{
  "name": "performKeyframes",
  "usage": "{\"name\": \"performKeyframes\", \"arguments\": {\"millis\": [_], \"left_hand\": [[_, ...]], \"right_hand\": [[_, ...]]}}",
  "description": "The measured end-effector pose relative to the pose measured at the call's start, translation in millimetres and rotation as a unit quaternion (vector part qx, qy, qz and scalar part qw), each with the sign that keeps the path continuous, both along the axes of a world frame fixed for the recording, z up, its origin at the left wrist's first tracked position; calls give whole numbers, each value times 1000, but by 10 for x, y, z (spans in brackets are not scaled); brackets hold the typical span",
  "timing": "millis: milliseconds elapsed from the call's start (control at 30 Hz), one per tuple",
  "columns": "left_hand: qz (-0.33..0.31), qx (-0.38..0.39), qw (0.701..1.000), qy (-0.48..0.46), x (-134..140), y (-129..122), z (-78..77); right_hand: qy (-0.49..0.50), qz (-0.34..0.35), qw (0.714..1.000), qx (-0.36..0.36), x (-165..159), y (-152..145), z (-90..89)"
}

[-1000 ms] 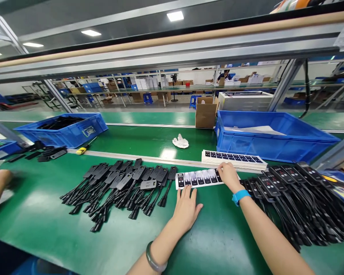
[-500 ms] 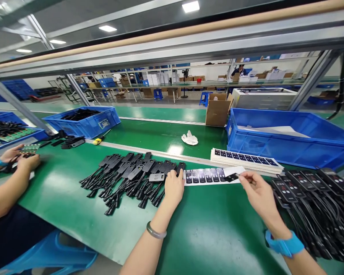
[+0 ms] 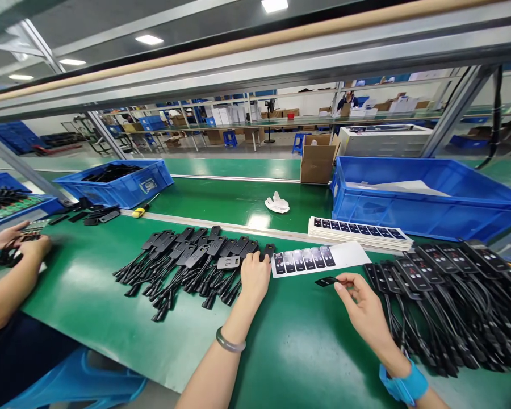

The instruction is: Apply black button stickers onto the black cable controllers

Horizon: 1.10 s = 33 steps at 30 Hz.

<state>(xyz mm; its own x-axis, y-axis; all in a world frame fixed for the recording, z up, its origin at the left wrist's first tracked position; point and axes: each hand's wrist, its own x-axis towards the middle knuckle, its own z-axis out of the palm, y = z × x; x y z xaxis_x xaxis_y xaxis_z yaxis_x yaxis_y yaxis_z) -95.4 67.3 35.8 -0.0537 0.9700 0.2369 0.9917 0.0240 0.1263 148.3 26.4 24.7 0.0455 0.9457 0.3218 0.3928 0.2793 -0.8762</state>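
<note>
My right hand (image 3: 360,304) pinches a small black label sticker (image 3: 325,281) by its edge, above the bench. Just behind it lies a white label sheet (image 3: 349,255), with several black stickers still on its left half. My left hand (image 3: 255,278) has its fingers closed at the right end of a pile of black cabled controllers (image 3: 191,255). Its fingertips are on one black controller (image 3: 268,250) beside the sheet's left end. Another pile of black controllers (image 3: 417,272), with printed fronts and grey cables, lies to the right.
A stack of label sheets (image 3: 357,230) stands before a large blue bin (image 3: 409,213). Farther left are a white glove (image 3: 277,203), a yellow-handled tool (image 3: 140,211) and another blue bin (image 3: 145,184). A co-worker's hands (image 3: 29,241) hold parts at far left.
My right hand has drawn the black sticker off the sheet and brought it left and nearer to me. My left hand stays by the same controller. The view has shifted slightly.
</note>
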Motion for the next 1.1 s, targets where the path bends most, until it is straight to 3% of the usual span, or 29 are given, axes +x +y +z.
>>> {"name": "performKeyframes", "arguments": {"millis": [200, 367, 433, 500, 567, 700, 867, 1100], "left_hand": [[20, 27, 995, -94, 7, -14, -26], [22, 69, 968, -240, -2, -55, 30], [3, 38, 913, -407, 64, -122, 64], [-19, -31, 812, -582, 181, -215, 79], [-35, -107, 725, -680, 329, -319, 66], [-40, -198, 649, -733, 604, -510, -9], [-60, -252, 553, -792, 756, -671, -14], [-100, -312, 511, -794, 770, -745, 60]], "right_hand": [[56, -2, 998, -36, 23, -20, -30], [130, 7, 990, -53, 9, -46, 37], [147, 16, 988, -49, -2, -63, 83], [152, 26, 987, -48, -13, -77, 121], [150, 35, 987, -51, -25, -87, 146], [151, 31, 986, -66, -43, -92, 173], [150, 5, 985, -82, -63, -92, 187], [124, 8, 989, -76, -113, -134, 130]]}}
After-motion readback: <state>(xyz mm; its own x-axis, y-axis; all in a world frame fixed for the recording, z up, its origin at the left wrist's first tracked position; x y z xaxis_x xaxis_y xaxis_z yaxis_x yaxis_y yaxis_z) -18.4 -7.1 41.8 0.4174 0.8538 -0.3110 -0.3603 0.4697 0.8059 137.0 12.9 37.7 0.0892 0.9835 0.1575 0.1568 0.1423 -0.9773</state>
